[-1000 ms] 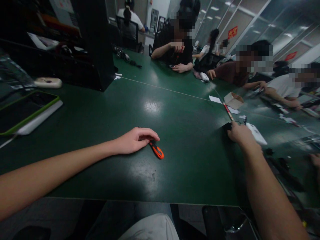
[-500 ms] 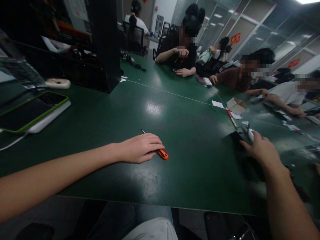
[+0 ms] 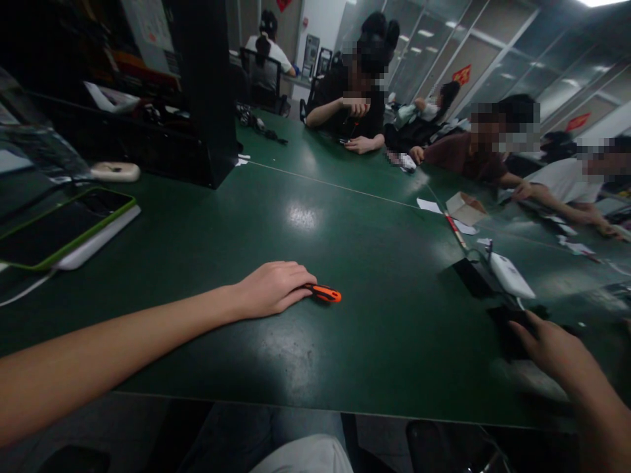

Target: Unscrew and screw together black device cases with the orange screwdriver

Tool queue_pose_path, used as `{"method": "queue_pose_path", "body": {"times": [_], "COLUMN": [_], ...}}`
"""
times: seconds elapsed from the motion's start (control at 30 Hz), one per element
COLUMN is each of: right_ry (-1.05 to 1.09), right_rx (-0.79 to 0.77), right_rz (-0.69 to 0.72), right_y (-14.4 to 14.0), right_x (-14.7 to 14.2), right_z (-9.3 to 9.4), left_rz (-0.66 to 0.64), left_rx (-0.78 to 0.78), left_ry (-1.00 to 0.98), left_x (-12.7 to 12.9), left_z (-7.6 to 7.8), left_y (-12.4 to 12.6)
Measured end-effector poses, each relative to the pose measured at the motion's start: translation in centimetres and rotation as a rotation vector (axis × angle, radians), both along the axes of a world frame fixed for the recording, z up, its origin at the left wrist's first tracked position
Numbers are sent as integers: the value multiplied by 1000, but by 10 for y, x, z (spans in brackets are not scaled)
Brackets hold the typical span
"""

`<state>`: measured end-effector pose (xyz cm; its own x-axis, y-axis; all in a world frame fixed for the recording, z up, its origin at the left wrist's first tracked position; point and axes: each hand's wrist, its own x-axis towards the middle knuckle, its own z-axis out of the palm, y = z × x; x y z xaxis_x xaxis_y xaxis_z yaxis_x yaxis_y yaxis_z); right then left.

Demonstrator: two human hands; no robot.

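Poking out from under L hand (image 3: 270, 289) fingers (image 3: 296, 270): orange screwdriver (image 3: 325, 293)

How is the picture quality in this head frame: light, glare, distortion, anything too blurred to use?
Head view: dim overall, with ceiling-light glare on the dark green table top. Wide-angle lens bends the table edges. The left hand on the orange-and-black screwdriver handle is sharp; the right hand over a dark flat object is smeared and underexposed, its grip unreadable.
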<state>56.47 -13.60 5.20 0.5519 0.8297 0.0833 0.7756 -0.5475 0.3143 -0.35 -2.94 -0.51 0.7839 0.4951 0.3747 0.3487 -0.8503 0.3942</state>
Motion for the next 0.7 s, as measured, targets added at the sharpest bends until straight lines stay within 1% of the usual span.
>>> {"method": "queue_pose_path", "body": {"times": [0.1,0.17,0.2,0.3,0.4,0.47,0.53,0.6,0.7], "right_ry": [92,109,121,206,344,412,450,463,554], "right_rx": [-12,42,76,184,171,114,49,-1,-10], "right_rz": [57,155,231,534,810,924,1003,1037,1074], "right_y": [-5,-7,-6,1,17,30,42,51,63], "right_x": [-32,-65,-84,-145,-206,-244,-279,-307,-333], "right_z": [11,17,20,23,20,16,11,7,7], "left_rz": [14,33,48,107,161,187,207,232,273], "left_rx": [-53,-86,-102,-152,-176,-175,-175,-189,-219], "left_ry": [-61,-127,-166,-264,-344,-392,-427,-457,-493], "left_x": [-1,-1,-1,-2,-2,-2,-2,-1,-1], "left_z": [0,0,-1,-1,0,2,4,5,4], "left_y": [-1,-1,-1,-1,0,1,1,2,3]}}
